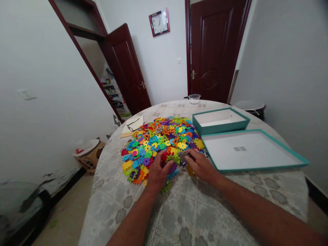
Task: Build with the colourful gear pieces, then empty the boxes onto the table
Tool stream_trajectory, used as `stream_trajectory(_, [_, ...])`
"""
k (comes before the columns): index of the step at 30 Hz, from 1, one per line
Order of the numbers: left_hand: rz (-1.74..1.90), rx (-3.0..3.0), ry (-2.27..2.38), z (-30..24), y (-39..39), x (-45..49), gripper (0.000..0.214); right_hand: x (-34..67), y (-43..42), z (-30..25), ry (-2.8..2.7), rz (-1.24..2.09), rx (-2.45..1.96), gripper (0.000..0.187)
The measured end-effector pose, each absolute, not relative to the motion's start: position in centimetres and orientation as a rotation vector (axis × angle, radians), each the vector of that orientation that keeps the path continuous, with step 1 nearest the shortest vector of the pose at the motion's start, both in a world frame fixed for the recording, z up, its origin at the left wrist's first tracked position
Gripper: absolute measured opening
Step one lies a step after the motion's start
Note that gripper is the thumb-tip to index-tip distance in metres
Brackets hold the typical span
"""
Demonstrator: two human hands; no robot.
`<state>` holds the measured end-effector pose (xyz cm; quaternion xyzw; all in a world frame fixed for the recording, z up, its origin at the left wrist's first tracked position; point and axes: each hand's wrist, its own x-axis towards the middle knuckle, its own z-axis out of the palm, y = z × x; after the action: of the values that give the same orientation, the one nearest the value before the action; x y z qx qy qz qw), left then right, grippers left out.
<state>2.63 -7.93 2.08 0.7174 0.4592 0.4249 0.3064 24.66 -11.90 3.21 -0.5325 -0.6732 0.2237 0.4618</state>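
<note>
At the near edge of a big heap of colourful plastic gear pieces [153, 140], my two hands are close together. My left hand [158, 171] is closed on joined gear pieces [173, 158], with red and lime green ones showing between finger and thumb. My right hand [198, 162] pinches a grey gear piece [182, 156] that touches the green one. Purple and blue gears [173, 169] show just below my left thumb, and whether they are joined to the held ones I cannot tell. An amber piece [190, 171] lies under my right hand.
A teal box [220, 128] and its shallow teal-rimmed lid [256, 150] lie on the right of the round table. Glasses [132, 126] rest on paper at the left. A clear plastic bowl [194, 99] stands at the far edge. A patterned cloth [200, 212] covers the table.
</note>
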Motion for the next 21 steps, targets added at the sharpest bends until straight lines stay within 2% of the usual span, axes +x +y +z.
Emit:
stream_trajectory(6, [0.984,2.063,1.260,3.0,-9.0,3.3,0.051,24.2,-12.2,3.5,-1.660,0.592,-1.260,0.028])
stream_trajectory(15, [0.905,2.232,1.024,2.5,-9.0,3.3,0.035,24.0,-12.7,3.6,-1.838,0.683,-1.173,0.034])
stream_trajectory(21, [0.899,2.182,1.018,2.2,-9.4,3.1,0.039,23.7,-12.7,2.9,-1.933,0.629,-1.182,0.041])
